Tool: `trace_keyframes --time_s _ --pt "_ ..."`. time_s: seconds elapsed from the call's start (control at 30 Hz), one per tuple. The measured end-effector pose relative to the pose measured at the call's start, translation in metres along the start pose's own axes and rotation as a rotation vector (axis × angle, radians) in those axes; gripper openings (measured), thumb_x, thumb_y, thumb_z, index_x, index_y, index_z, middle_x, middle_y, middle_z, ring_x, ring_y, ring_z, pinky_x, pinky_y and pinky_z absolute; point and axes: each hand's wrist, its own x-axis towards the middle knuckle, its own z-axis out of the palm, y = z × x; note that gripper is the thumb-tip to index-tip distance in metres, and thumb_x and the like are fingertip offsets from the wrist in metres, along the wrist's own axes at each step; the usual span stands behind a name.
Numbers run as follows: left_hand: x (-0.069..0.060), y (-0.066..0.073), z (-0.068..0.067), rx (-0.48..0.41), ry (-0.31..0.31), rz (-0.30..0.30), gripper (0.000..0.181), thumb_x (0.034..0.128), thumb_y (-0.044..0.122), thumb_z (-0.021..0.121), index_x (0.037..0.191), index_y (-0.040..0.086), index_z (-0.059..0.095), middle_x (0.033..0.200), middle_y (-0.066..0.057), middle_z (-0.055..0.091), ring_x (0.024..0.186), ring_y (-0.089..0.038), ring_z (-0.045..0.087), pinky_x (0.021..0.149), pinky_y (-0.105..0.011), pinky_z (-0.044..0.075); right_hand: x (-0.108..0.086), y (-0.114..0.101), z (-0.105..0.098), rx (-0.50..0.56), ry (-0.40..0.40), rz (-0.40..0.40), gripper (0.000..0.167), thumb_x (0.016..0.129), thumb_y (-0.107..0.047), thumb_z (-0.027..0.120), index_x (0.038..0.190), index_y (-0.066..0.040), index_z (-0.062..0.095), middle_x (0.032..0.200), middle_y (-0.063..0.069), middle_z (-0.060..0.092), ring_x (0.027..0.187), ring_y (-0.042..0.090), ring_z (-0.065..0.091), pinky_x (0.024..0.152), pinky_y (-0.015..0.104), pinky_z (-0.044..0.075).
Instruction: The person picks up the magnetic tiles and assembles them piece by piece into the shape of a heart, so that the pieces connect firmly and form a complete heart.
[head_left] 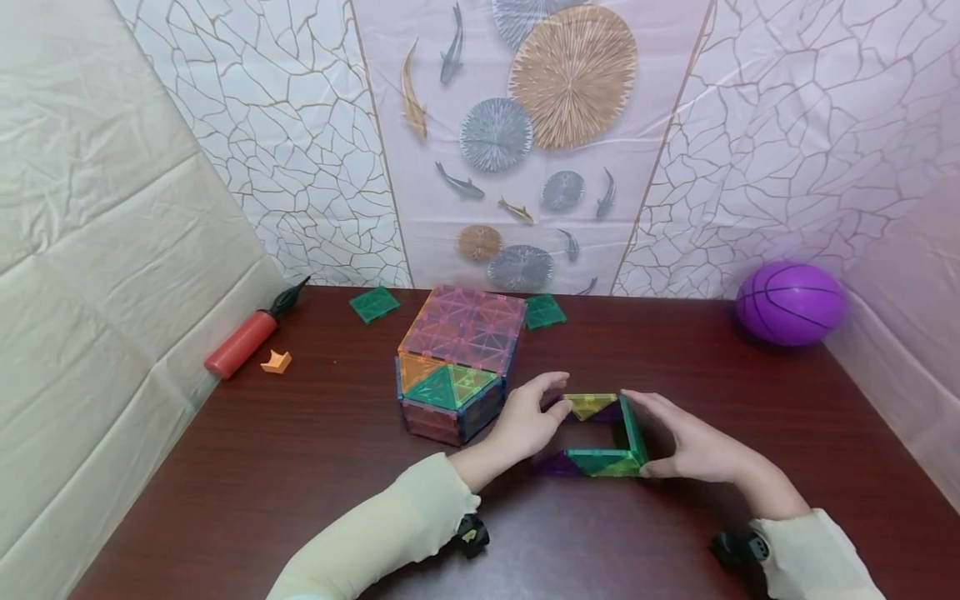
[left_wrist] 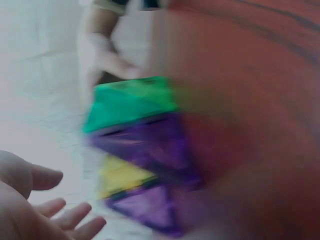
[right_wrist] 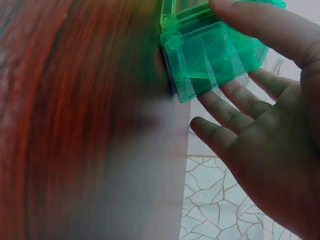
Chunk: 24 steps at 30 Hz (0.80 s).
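A low, open-sided frame of translucent magnetic tiles stands on the table, with a green tile (head_left: 632, 427) as its right wall. Green and purple triangles (left_wrist: 150, 142) make up its near wall, yellow and purple ones (head_left: 591, 404) its far wall. My right hand (head_left: 697, 446) spans the green wall, thumb at the near corner and fingertips at the far corner. In the right wrist view the thumb touches the green tile (right_wrist: 215, 62). At the frame's left end, my left hand (head_left: 528, 421) hovers with spread fingers, apart from the tiles in the left wrist view.
Left of the frame stands a larger tile box with a pink top (head_left: 468, 325). Green tiles (head_left: 374, 305) lie behind it. A red hand pump (head_left: 243, 342) and small orange piece (head_left: 276, 362) lie at left; a purple ball (head_left: 791, 303) sits back right.
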Motion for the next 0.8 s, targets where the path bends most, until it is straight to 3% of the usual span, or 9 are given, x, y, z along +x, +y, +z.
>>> trace_keyframes --time_s 0.07,0.2,0.27,0.33,0.43,0.57,0.67,0.8 --pt "-0.002 0.010 -0.015 -0.028 0.007 0.051 0.040 0.0952 0.016 0.061 0.134 0.007 0.056 0.128 -0.010 0.062 0.120 -0.023 0.056 0.100 -0.041 0.045 -0.001 0.000 0.000 0.000 0.004 0.007 0.096 0.069 -0.028 0.087 0.147 -0.008 0.035 0.142 0.013 0.043 0.129 0.030 0.040 0.100 0.043 0.040" --pt "-0.004 0.026 -0.057 -0.076 0.077 0.152 0.040 0.0936 0.016 0.063 0.132 0.006 0.056 0.128 -0.011 0.062 0.121 -0.024 0.056 0.099 -0.044 0.045 -0.001 0.001 0.000 0.004 -0.001 0.027 0.094 0.070 -0.034 0.085 0.146 -0.008 0.037 0.142 0.013 0.043 0.129 0.031 0.040 0.099 0.044 0.040" --pt "-0.001 0.026 -0.081 -0.066 0.146 0.183 0.040 0.0925 0.016 0.065 0.130 0.005 0.058 0.126 -0.014 0.062 0.117 -0.025 0.058 0.097 -0.044 0.047 -0.001 0.002 0.000 0.005 -0.005 0.035 0.093 0.071 -0.035 0.085 0.145 -0.008 0.038 0.142 0.013 0.044 0.128 0.030 0.041 0.099 0.042 0.041" --pt "0.003 0.022 -0.105 -0.072 0.211 0.175 0.040 0.0923 0.016 0.065 0.130 0.005 0.058 0.125 -0.015 0.062 0.114 -0.026 0.059 0.092 -0.043 0.050 -0.002 0.003 0.001 0.011 -0.008 0.040 0.092 0.071 -0.036 0.085 0.145 -0.008 0.038 0.141 0.012 0.045 0.128 0.029 0.042 0.099 0.039 0.041" --pt "0.014 -0.001 -0.140 -0.027 0.324 0.153 0.040 0.0929 0.016 0.065 0.130 0.004 0.057 0.125 -0.016 0.062 0.115 -0.027 0.059 0.094 -0.041 0.049 -0.003 0.005 0.002 0.031 -0.014 0.048 0.092 0.071 -0.037 0.085 0.145 -0.008 0.038 0.140 0.012 0.045 0.127 0.029 0.042 0.099 0.034 0.041" --pt "0.035 -0.047 -0.180 0.135 0.424 0.093 0.045 0.0953 0.020 0.061 0.135 0.001 0.052 0.131 -0.017 0.058 0.124 -0.029 0.052 0.103 -0.042 0.042 -0.005 0.007 0.002 0.073 -0.026 0.062 0.091 0.072 -0.036 0.084 0.144 -0.006 0.037 0.140 0.013 0.045 0.128 0.031 0.043 0.099 0.029 0.041" --pt "0.048 -0.082 -0.203 0.234 0.410 0.000 0.051 0.0964 0.023 0.059 0.140 0.000 0.047 0.137 -0.018 0.054 0.129 -0.031 0.048 0.106 -0.045 0.037 -0.005 0.008 0.002 0.104 -0.032 0.074 0.091 0.073 -0.035 0.084 0.144 -0.004 0.037 0.140 0.014 0.044 0.129 0.033 0.043 0.100 0.028 0.041" --pt "0.056 -0.117 -0.225 0.282 0.304 -0.147 0.058 0.0977 0.025 0.057 0.147 0.001 0.037 0.144 -0.020 0.045 0.135 -0.034 0.039 0.109 -0.049 0.032 -0.005 0.008 0.002 0.126 -0.039 0.070 0.092 0.074 -0.035 0.083 0.145 -0.002 0.035 0.140 0.017 0.044 0.129 0.037 0.044 0.100 0.031 0.042"
